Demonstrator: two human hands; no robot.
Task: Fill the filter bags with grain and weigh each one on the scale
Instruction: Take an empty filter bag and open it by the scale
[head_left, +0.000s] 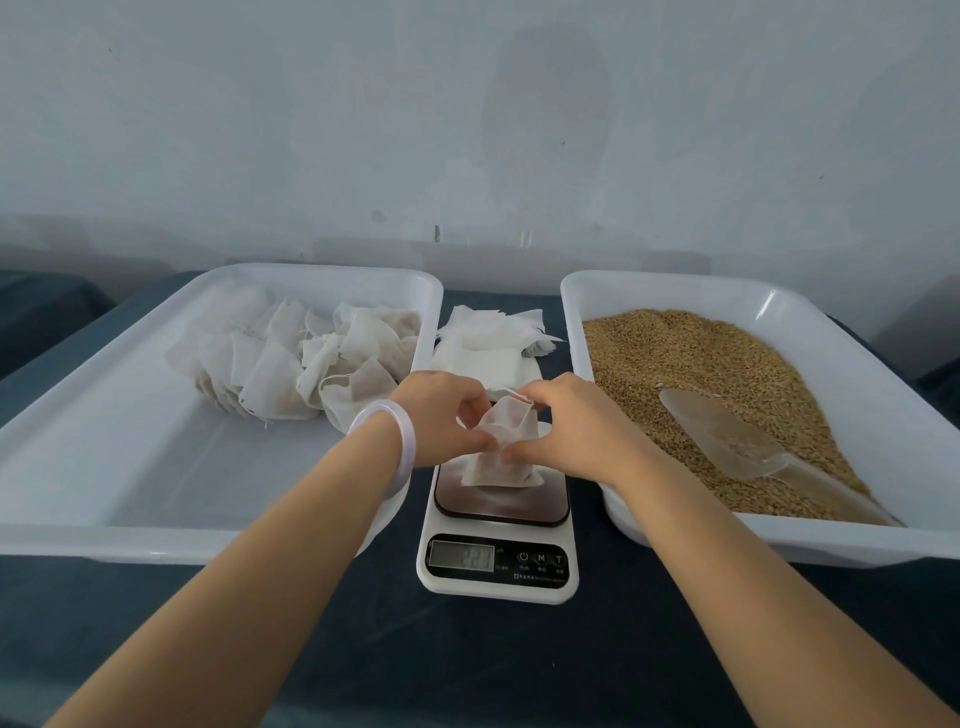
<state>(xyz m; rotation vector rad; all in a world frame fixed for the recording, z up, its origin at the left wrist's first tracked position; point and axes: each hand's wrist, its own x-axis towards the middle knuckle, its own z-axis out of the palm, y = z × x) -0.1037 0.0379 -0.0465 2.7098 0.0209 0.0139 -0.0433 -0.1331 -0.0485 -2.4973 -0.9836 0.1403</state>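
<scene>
A filled white filter bag (501, 457) stands on the dark platform of the white kitchen scale (497, 566), whose display shows a faint reading. My left hand (441, 415), with a pale bangle on the wrist, pinches the bag's left side. My right hand (576, 431) pinches its top and right side. Brown grain (691, 364) fills the white tray (587, 296) on the right, with a clear plastic scoop (727, 441) lying in it. Several filled bags (301, 358) lie in the left white tray (130, 467). A stack of empty bags (488, 343) lies behind the scale.
Both trays and the scale sit on a dark blue table (467, 665). A pale wall (467, 130) rises just behind the trays. The left tray's front half holds no bags.
</scene>
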